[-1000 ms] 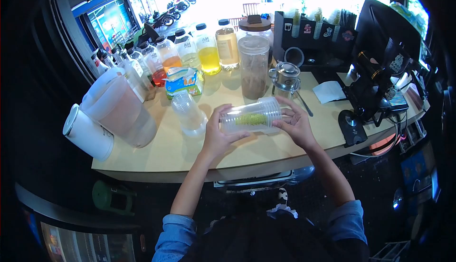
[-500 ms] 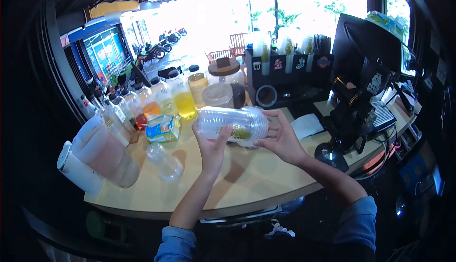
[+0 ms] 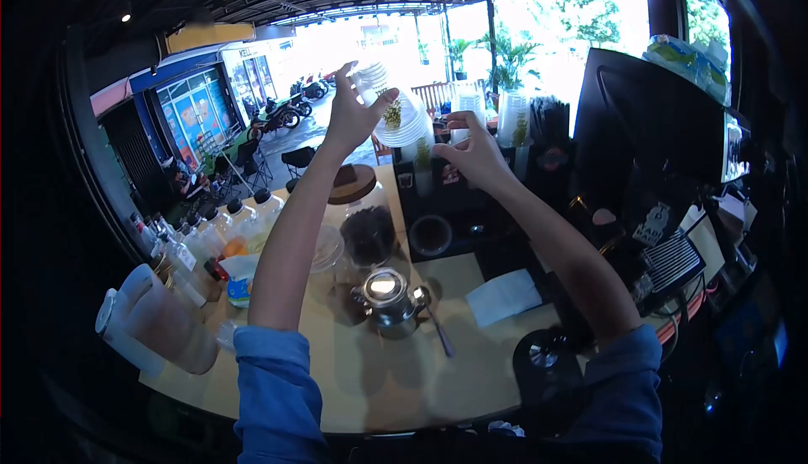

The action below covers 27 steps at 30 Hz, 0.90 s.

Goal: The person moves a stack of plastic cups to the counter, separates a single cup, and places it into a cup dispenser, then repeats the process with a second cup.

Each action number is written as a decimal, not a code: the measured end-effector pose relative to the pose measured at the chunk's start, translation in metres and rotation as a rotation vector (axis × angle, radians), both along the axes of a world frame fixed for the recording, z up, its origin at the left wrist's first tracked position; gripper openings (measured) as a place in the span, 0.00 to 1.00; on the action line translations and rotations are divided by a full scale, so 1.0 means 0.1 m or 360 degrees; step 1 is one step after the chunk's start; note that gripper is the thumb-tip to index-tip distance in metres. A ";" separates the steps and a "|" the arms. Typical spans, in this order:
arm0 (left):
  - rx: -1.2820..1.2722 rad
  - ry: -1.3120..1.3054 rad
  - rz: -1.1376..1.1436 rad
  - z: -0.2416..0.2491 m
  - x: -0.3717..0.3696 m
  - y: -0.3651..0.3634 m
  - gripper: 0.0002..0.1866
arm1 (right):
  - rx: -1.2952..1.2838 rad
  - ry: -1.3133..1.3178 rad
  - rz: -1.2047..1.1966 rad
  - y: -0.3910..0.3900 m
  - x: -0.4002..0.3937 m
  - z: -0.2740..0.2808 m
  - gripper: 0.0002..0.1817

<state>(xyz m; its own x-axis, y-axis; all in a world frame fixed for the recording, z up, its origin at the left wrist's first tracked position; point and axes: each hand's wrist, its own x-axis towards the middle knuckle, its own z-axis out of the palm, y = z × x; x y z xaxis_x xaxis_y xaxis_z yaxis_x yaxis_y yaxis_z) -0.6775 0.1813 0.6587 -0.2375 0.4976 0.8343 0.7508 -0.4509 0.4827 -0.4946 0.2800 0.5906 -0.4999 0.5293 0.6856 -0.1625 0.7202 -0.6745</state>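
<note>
A stack of clear plastic cups (image 3: 404, 123) with a green-gold print is raised over the far side of the counter. My left hand (image 3: 353, 117) is wrapped around its base end, and the stack tilts with its rims toward the lower right. My right hand (image 3: 478, 157) is just right of the rims, thumb and fingers apart and curved, with nothing visible in it. Behind that hand, the black cup holder (image 3: 526, 182) carries more clear cup stacks (image 3: 513, 117).
On the counter (image 3: 471, 380) stand a metal pot (image 3: 392, 304) with a spoon (image 3: 439, 329), a wooden-lidded jar (image 3: 368, 228), a white cloth (image 3: 503, 297) and a pinkish pitcher (image 3: 172, 321). Several bottles (image 3: 215, 226) line the left. A black machine (image 3: 648, 119) stands at the right.
The cup stack has gone up and away from over the counter toward the holder, tilting rims-down. My right hand has come off its rim end. The view has shifted, revealing the metal pot.
</note>
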 end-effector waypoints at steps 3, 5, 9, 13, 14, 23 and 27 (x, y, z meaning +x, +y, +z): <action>-0.0093 0.0082 -0.0002 0.01 -0.27 0.49 0.44 | 0.0041 -0.0050 -0.0107 0.21 -0.10 0.16 0.32; -0.0225 0.0186 0.0179 -0.04 -0.38 0.71 0.44 | 0.0075 0.0016 -0.0198 0.31 -0.20 0.21 0.32; -0.0475 0.0139 0.0179 -0.21 -0.61 1.04 0.46 | 0.0000 0.0055 -0.0198 0.45 -0.36 0.29 0.30; -0.0618 0.0050 0.0133 -0.38 -0.58 1.07 0.47 | 0.0011 0.0067 -0.0072 0.65 -0.55 0.35 0.29; -0.0619 0.0048 0.0144 -0.41 -0.57 1.06 0.47 | 0.0119 0.0095 -0.0102 0.70 -0.63 0.34 0.27; -0.0597 0.0355 0.0463 -0.59 -0.34 0.93 0.50 | 0.0741 -0.0189 -0.0119 0.78 -0.92 0.25 0.15; -0.0574 0.0432 0.0615 -0.64 -0.14 0.83 0.49 | 0.0800 -0.0053 -0.0239 0.77 -0.95 0.16 0.14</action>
